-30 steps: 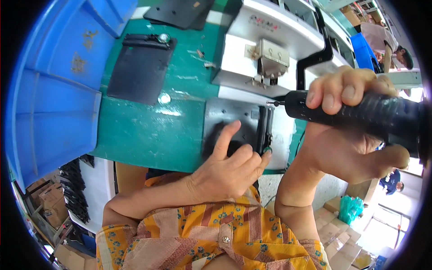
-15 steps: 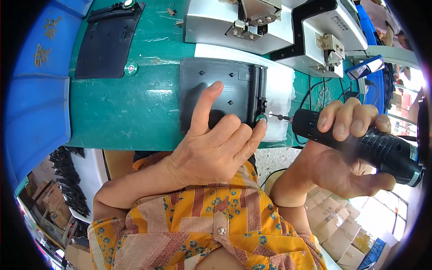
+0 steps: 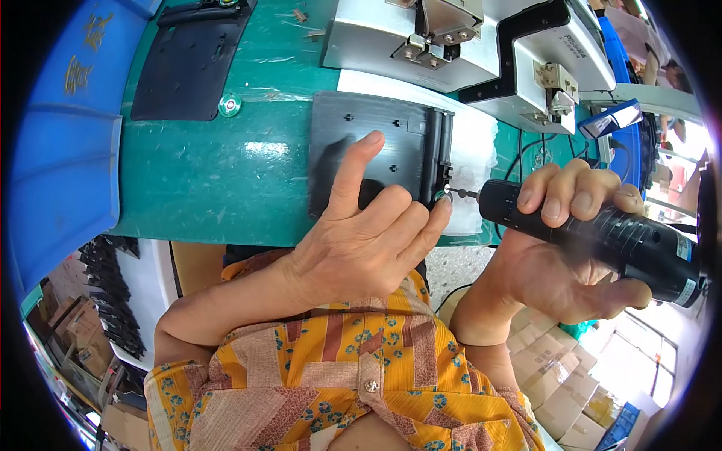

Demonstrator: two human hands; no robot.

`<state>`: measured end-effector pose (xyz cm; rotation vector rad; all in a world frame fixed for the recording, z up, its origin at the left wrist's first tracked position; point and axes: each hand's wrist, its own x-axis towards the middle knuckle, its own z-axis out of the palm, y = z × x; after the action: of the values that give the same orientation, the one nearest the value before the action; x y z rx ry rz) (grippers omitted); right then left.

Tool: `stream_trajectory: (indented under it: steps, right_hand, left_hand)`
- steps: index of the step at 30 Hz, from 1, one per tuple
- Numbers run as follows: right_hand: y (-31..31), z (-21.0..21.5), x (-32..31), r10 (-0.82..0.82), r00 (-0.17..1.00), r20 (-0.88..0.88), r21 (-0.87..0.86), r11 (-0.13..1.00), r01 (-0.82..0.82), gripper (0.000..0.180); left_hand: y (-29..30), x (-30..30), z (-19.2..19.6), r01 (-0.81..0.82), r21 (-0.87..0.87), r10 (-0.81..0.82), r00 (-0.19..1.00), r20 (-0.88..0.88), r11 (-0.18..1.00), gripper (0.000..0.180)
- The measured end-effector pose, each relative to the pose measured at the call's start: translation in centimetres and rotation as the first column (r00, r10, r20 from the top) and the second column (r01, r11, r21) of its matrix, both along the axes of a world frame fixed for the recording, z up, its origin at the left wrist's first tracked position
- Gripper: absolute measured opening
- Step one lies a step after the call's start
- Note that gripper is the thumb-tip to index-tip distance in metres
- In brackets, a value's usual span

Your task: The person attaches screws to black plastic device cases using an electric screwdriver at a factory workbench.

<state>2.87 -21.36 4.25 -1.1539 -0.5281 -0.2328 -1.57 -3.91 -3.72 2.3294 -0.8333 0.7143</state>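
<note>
My right hand (image 3: 553, 259) is clamped round a black cylindrical power screwdriver (image 3: 639, 244), fingers over its top and thumb beneath. Its thin metal bit (image 3: 466, 195) points left to the lower right corner of a flat black rectangular plastic panel (image 3: 410, 156); whether it touches there, I cannot tell. My left hand (image 3: 368, 244) lies over the panel's near edge, one finger raised and another fingertip at a small round green-rimmed piece (image 3: 442, 197) on that corner. Whether this grip is pinched together I cannot tell, as its underside is hidden.

The panel lies partly on a thin whitish sheet (image 3: 474, 150) on the glossy green desk (image 3: 218, 180). Just beyond stands a silver box-shaped metal housing (image 3: 391, 45), with another silver metal housing (image 3: 519, 94) to its right. Farther left lie a second black rectangular panel (image 3: 188, 68) and a round green-rimmed disc (image 3: 229, 105) by its corner, near a large blue plastic crate (image 3: 68, 165).
</note>
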Motion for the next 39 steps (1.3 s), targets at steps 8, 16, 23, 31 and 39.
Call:
stream_trajectory:
  steps: [8, 16, 23, 31, 39]
  right_hand:
    - [0.8, 0.1, 0.3, 0.043, 0.999, 0.020, -0.053, 0.998, -0.042, 0.078]
    - [2.4, -0.1, 0.7, -0.061, 0.998, -0.006, -0.072, 0.996, 0.060, 0.079]
    - [3.5, -0.3, -0.3, -0.194, 0.965, 0.177, -0.116, 0.969, 0.216, 0.084]
    - [2.7, -0.4, -0.7, -0.145, 0.986, 0.082, -0.052, 0.987, 0.150, 0.079]
    - [2.2, 2.5, 2.9, -0.017, 0.977, 0.213, 0.129, 0.992, -0.011, 0.078]
  left_hand:
    - [0.2, -0.1, 0.2, 0.014, 0.018, -0.014, 0.999, -0.035, 1.000, 0.044]
    - [-0.3, 0.2, 0.2, -0.013, -0.027, 0.012, 0.999, -0.039, 1.000, 0.040]
    - [0.1, 0.2, 0.4, 0.000, -0.022, 0.000, 1.000, -0.007, 1.000, 0.038]
    - [0.4, -0.2, 0.4, 0.038, 0.008, -0.038, 0.999, 0.017, 0.999, 0.032]
    - [0.0, 0.1, 1.0, 0.063, 0.073, -0.068, 0.996, 0.063, 0.995, 0.023]
